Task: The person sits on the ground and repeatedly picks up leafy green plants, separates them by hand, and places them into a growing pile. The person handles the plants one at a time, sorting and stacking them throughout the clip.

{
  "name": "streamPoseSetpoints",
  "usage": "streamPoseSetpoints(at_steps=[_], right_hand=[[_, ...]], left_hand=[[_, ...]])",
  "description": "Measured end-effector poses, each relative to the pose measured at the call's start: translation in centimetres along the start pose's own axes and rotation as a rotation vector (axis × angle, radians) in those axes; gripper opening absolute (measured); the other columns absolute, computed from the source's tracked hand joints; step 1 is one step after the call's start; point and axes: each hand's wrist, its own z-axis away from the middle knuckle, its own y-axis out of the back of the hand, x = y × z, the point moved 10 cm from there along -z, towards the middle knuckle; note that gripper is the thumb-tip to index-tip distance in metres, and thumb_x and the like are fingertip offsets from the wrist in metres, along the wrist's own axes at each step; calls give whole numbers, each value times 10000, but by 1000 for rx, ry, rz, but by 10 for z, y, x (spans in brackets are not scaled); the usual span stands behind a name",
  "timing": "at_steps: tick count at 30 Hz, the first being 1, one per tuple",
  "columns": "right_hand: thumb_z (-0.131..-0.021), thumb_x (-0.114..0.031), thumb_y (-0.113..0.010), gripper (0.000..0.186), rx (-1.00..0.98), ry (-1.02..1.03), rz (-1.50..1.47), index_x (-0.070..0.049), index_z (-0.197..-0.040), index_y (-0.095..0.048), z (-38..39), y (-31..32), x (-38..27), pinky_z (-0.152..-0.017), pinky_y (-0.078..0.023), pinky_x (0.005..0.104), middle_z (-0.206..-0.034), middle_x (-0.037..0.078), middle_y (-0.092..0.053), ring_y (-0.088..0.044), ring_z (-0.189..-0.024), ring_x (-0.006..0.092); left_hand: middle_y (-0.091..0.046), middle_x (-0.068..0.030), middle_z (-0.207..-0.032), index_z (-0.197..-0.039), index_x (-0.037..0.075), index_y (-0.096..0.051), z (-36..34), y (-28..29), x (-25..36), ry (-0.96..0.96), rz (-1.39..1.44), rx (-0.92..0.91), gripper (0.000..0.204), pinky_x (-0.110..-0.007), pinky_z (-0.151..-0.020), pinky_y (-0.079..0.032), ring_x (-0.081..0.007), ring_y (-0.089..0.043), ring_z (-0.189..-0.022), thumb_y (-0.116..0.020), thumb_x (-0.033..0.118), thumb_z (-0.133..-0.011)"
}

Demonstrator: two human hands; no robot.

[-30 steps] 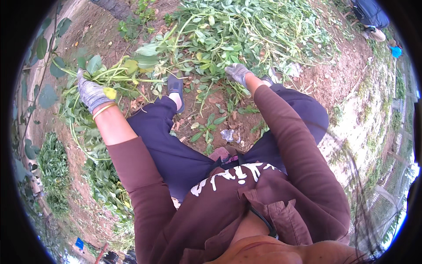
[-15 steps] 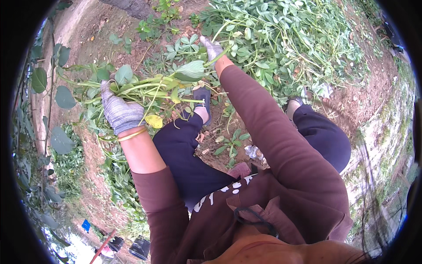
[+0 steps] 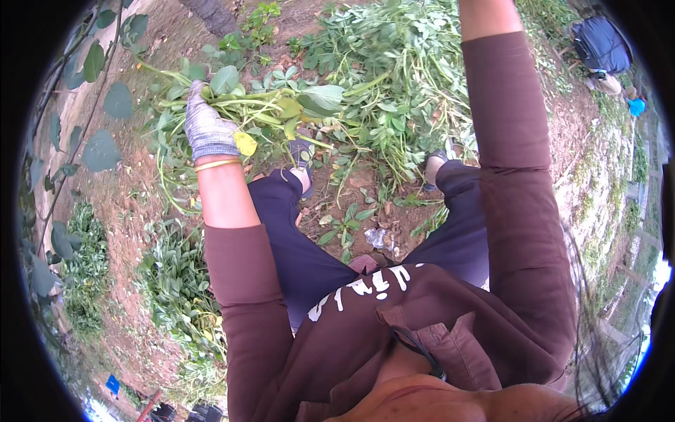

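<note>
My left hand (image 3: pixel 209 125), in a grey knitted glove, is closed round a bunch of leafy green stems (image 3: pixel 256 107). The bunch sticks out on both sides of the fist, with a yellow leaf (image 3: pixel 245 143) hanging by the wrist and long stems trailing downward. My right arm (image 3: pixel 503 98) stretches to the top edge, and its hand lies beyond the picture. Beneath and left of that arm spreads a big heap of cut leafy plants (image 3: pixel 415 77) on the ground.
Between my feet are a small rooted plant (image 3: pixel 346 226) and a crumpled clear plastic piece (image 3: pixel 380 238). More greenery (image 3: pixel 176 274) lies at the left. A leafy branch (image 3: pixel 98 151) hangs along the left side. A dark blue bag (image 3: pixel 601 46) sits far right, and a trunk (image 3: pixel 211 15) stands at the top.
My right hand has gone up and right, out of the picture, from the heap's left edge. My left hand still grips its bunch, slightly higher and further right in view.
</note>
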Motion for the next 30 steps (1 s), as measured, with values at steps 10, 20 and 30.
streamPoseSetpoints(at_steps=[10, 20, 30], right_hand=[[-948, -275, -448, 275, -684, -383, 119, -90, -1072, -609, 182, -90, 39, -645, -486, 343, -766, 88, -623, -554, -630, 168], [-865, -186, -523, 351, -971, -61, 171, -44, -1184, -502, 224, -134, 78, -795, -479, 388, -1022, 208, -615, -607, -900, 350], [-928, -216, -448, 282, -708, -830, 496, -88, -1165, -530, 269, -22, 307, -792, -474, 305, -1048, 122, -604, -607, -909, 200]], left_hand=[[-624, -106, -905, -1041, 98, -569, 60, -72, -103, 374, -24, -551, 221, -402, -636, -558, -239, -632, -742, -560, 238, -871], [-648, -55, -875, -1029, 88, -597, 60, -98, -129, 375, 24, -498, 289, -349, -631, -544, -198, -625, -708, -593, 315, -849], [-629, -97, -1040, -1039, 77, -589, -8, -45, 10, -148, 51, 52, 264, -367, -840, -482, -248, -603, -916, -430, 256, -928]])
